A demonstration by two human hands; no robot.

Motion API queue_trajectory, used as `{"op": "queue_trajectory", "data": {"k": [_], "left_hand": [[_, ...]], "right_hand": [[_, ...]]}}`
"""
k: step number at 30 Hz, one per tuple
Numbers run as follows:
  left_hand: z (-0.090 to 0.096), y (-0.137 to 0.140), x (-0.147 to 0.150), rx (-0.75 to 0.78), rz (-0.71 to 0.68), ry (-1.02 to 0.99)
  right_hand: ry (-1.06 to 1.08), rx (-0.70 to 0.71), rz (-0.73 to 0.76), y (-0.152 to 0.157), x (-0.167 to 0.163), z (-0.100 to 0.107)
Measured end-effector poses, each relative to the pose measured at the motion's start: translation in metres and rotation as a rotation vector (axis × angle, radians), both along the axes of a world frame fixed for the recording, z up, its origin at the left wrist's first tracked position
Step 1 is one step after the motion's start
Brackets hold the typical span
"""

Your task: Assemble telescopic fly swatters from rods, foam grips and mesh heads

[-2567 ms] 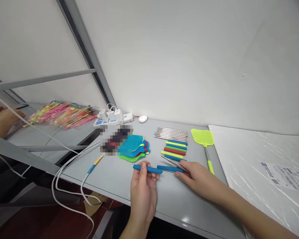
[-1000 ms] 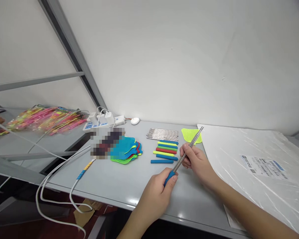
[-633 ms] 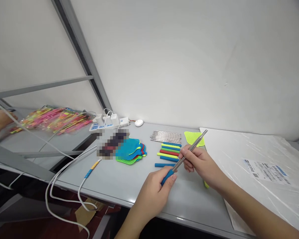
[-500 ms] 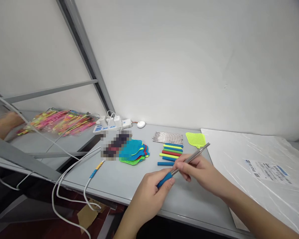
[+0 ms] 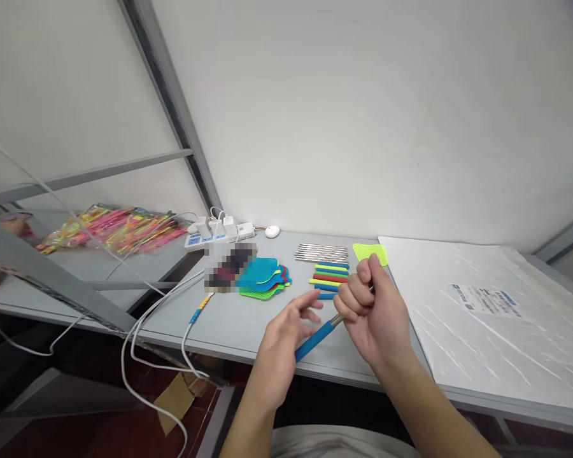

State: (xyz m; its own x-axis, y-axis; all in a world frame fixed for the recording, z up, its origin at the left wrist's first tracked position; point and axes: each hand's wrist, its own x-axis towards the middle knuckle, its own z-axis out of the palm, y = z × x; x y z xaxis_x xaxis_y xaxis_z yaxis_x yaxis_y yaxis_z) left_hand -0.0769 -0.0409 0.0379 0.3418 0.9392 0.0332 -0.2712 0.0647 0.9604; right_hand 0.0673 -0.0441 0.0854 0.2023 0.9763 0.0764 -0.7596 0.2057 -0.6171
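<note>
My right hand [image 5: 377, 315] is wrapped in a fist round a thin metal rod [image 5: 337, 320], whose lower end sits in a blue handle sleeve [image 5: 314, 342]. The sleeve's bottom end rests against the palm of my left hand [image 5: 279, 350], whose fingers are loose and apart. Behind my hands lie several coloured handle sleeves [image 5: 331, 278] in a stack of rows. Beyond them is a row of metal rods [image 5: 321, 252]. A yellow-green flyswatter head [image 5: 363, 250] lies behind my right fist, which partly covers it. More flyswatter heads [image 5: 262, 277], blue, red and green, are piled to the left.
A white wrapped sheet [image 5: 458, 343] with a label covers the table's right side. At the back left are a power strip [image 5: 198, 240] with chargers and a white round case [image 5: 272, 231]. White cables [image 5: 136, 337] hang over the left edge. Bagged colourful items [image 5: 124, 229] lie beside another person's blurred hand.
My right hand has gone from a fingertip pinch on the rod to a full fist round it. My left hand has loosened from the blue sleeve and spread its fingers. The view has shifted slightly.
</note>
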Motion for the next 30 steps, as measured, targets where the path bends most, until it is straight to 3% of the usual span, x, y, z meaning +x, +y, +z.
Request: {"op": "queue_trajectory", "data": {"k": [4, 7, 14, 24, 30], "left_hand": [[-0.007, 0.015, 0.001, -0.199, -0.015, -0.506], [-0.016, 0.025, 0.002, -0.213, -0.091, -0.604], [-0.026, 0.021, 0.014, -0.194, -0.02, -0.541], [-0.025, 0.016, 0.019, -0.225, 0.081, -0.552], [-0.028, 0.016, 0.022, -0.218, 0.061, -0.343]], "right_hand": [[0.021, 0.03, -0.048, 0.003, 0.002, -0.001], [0.033, 0.063, -0.105, 0.004, 0.002, -0.006], [-0.032, 0.095, -0.143, 0.002, -0.008, -0.02], [-0.057, 0.15, -0.037, 0.008, -0.031, -0.036], [-0.137, 0.085, 0.103, 0.026, -0.019, -0.032]]}}
